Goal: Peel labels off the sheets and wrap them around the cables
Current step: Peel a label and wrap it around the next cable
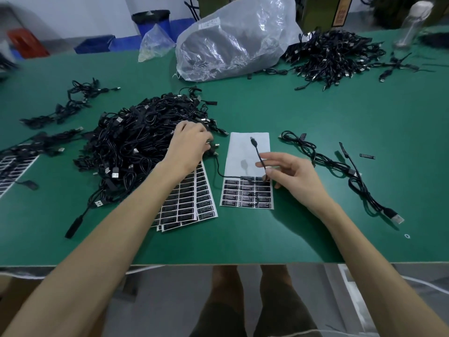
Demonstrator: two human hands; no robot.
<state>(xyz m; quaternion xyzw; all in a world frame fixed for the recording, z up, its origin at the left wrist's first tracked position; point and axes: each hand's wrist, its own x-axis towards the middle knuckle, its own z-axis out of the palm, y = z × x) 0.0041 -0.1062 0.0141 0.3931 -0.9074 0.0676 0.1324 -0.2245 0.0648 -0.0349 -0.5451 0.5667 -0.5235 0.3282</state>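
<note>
Head view: the cable (257, 154) is pinched between thumb and forefinger of the right hand (291, 176), other fingers loosely spread, connector end up, directly over the label sheet (239, 147). Beneath the grip, that sheet is bare in its upper half; rows of black labels remain in the lower half. Left of the grip, the left hand (189, 142) reaches into the pile of cables (131, 139); its fingers are hidden, so its hold cannot be determined. A stack of label sheets (194, 198) lies under that forearm. Right of the grip lie a few separate cables (323, 159), one apparently tagged. Judgement: early stage, bulk outstanding. The green table (315, 113) is open beyond the grip and back toward the near edge (218, 262).
</note>
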